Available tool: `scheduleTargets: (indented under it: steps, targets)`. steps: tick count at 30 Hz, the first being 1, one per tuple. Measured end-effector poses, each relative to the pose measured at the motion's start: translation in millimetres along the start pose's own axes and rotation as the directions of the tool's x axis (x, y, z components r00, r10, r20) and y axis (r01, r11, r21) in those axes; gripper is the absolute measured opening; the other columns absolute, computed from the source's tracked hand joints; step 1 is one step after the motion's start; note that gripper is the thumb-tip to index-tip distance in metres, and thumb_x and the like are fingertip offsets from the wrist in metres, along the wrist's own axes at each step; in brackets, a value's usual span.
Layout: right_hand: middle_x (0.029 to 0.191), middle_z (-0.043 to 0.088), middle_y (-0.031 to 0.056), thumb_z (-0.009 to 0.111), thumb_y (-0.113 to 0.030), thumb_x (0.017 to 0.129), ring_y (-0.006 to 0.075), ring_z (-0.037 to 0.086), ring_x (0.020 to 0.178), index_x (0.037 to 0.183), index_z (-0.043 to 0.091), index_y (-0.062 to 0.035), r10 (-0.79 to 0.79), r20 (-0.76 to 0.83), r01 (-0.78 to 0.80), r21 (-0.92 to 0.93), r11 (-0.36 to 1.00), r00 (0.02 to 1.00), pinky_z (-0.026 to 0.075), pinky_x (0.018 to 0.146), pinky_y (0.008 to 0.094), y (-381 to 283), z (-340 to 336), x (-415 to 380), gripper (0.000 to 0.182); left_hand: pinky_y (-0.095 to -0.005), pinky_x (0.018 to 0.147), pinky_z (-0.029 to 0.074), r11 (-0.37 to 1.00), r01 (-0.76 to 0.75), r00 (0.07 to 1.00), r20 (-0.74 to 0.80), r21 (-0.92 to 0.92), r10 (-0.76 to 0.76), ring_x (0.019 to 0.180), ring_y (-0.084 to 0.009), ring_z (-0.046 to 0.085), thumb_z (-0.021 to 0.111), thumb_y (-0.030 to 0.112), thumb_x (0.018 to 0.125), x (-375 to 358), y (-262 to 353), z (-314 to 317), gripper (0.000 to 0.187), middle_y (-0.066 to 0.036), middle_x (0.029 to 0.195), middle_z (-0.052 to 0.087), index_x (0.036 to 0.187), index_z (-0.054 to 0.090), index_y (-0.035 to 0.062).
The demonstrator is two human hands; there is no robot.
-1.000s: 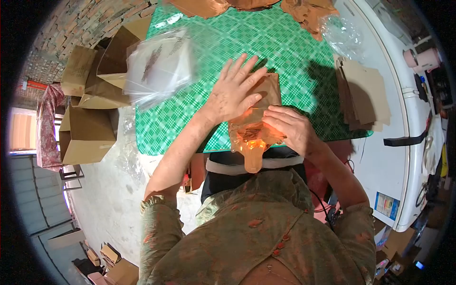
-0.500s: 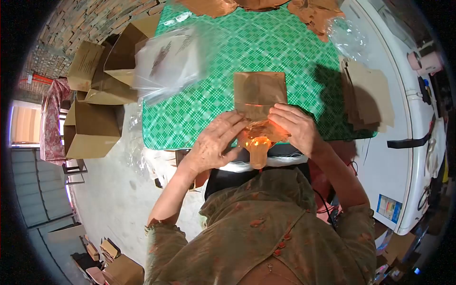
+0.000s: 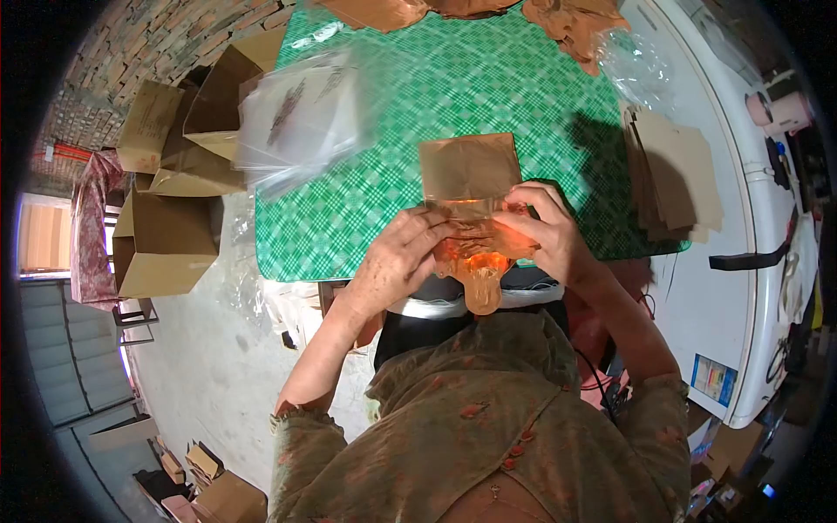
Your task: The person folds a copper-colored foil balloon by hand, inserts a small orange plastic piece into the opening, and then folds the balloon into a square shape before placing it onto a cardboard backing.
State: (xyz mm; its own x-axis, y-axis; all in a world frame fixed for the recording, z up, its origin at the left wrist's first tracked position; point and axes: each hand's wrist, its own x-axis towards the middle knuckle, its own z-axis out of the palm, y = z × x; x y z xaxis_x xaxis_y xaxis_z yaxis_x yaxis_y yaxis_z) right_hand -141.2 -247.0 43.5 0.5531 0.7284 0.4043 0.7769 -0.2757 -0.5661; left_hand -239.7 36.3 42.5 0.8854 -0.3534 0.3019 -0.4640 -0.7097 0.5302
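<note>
A sheer copper-coloured stocking [image 3: 475,240] is gathered over the near part of a flat brown card [image 3: 469,166] at the table's front edge. Its rounded end [image 3: 482,292] hangs past the edge toward my body. My left hand [image 3: 397,257] pinches the bunched fabric on the left side. On the right side, my right hand [image 3: 545,231] grips the fabric between thumb and fingers. The card's far part lies on the green checked tablecloth [image 3: 392,113]. Fingers hide parts of the card's sides.
Clear plastic bags [image 3: 301,118] lie stacked at the table's left. Brown cards [image 3: 671,170] are piled at the right, beside a white appliance [image 3: 715,288]. Copper-coloured fabric [image 3: 567,30] lies along the far edge. Open cardboard boxes [image 3: 166,235] stand to the left.
My right hand has turned, with its fingers now more bent and lifted over the fabric. The gathered stocking and card have tilted slightly, and my left hand has shifted little.
</note>
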Motion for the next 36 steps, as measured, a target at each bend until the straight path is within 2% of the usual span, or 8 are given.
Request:
scheduleTargets:
  steps: [5,11,17,24,27,30,33,36]
  targets:
    - [0.114,0.061,0.0107,0.072,0.007,0.072,0.0338,0.056,0.121,0.120,0.072,-0.0011,-0.071,-0.011,0.069,-0.148,0.987,0.997,0.053,0.099,0.0440,0,2,1,0.049,-0.0420,0.108,0.053,0.999,0.027,0.997,-0.069,-0.037,-0.029,0.126,-0.0315,0.063,0.076,-0.002,0.083,6,3,4,0.039,-0.011,0.130,0.069,0.121,0.075,0.0047]
    - [0.108,0.066,0.0111,0.075,0.003,0.076,0.0339,0.060,0.107,0.112,0.073,0.0007,-0.037,-0.103,0.018,-0.185,0.983,0.994,0.054,0.090,0.0425,8,7,-7,0.037,-0.0416,0.107,0.054,0.999,0.027,0.995,-0.092,-0.035,-0.030,0.125,-0.0319,0.064,0.076,-0.006,0.081,5,2,5,0.040,-0.012,0.128,0.070,0.120,0.075,0.0025]
    - [0.110,0.066,0.0105,0.071,0.000,0.078,0.0314,0.061,0.106,0.109,0.072,-0.0021,0.022,-0.077,-0.033,-0.143,0.989,0.997,0.055,0.090,0.0415,14,7,-12,0.031,-0.0421,0.105,0.055,0.999,0.047,0.994,-0.097,0.000,-0.047,0.123,-0.0333,0.065,0.077,-0.005,0.080,7,8,3,0.041,-0.012,0.127,0.070,0.120,0.074,0.0024]
    - [0.105,0.065,0.0118,0.068,-0.001,0.081,0.0340,0.060,0.103,0.108,0.071,-0.0021,0.085,-0.060,-0.091,-0.099,0.991,0.995,0.054,0.089,0.0423,15,2,-6,0.027,-0.0444,0.103,0.054,0.998,0.064,0.986,-0.155,-0.009,-0.065,0.118,-0.0343,0.065,0.079,-0.003,0.076,9,9,10,0.043,-0.013,0.121,0.072,0.118,0.073,0.0020]
    - [0.104,0.063,0.0144,0.067,-0.002,0.083,0.0364,0.058,0.102,0.108,0.068,0.0004,0.126,-0.054,-0.130,-0.059,0.990,0.990,0.052,0.088,0.0447,17,2,-4,0.025,-0.0434,0.094,0.053,0.997,0.078,0.980,-0.182,0.008,-0.075,0.108,-0.0321,0.065,0.082,0.006,0.080,11,5,9,0.033,-0.011,0.114,0.071,0.111,0.076,0.0013]
    - [0.102,0.061,0.0175,0.065,-0.002,0.085,0.0391,0.056,0.099,0.105,0.063,0.0027,0.168,-0.068,-0.173,-0.068,0.983,0.983,0.049,0.085,0.0482,16,3,2,0.020,-0.0421,0.091,0.047,0.989,0.141,0.956,-0.254,-0.040,-0.146,0.102,-0.0289,0.062,0.085,0.014,0.082,11,-1,14,0.028,-0.009,0.111,0.071,0.107,0.078,0.0021]
    - [0.099,0.059,0.0199,0.064,-0.001,0.089,0.0407,0.054,0.095,0.101,0.057,0.0029,0.239,-0.076,-0.243,-0.047,0.969,0.968,0.047,0.082,0.0505,12,5,7,0.015,-0.0413,0.093,0.044,0.967,0.253,0.937,-0.239,-0.043,-0.256,0.102,-0.0290,0.060,0.085,0.019,0.085,15,3,11,0.021,-0.011,0.106,0.070,0.095,0.078,0.0017]
    - [0.096,0.058,0.0201,0.063,-0.003,0.094,0.0408,0.053,0.092,0.100,0.054,0.0017,0.305,-0.094,-0.307,-0.009,0.952,0.948,0.046,0.080,0.0511,10,9,8,0.012,-0.0408,0.093,0.040,0.965,0.258,0.942,-0.207,-0.055,-0.264,0.102,-0.0278,0.056,0.086,0.021,0.084,17,6,5,0.026,-0.009,0.105,0.067,0.101,0.078,0.0030]
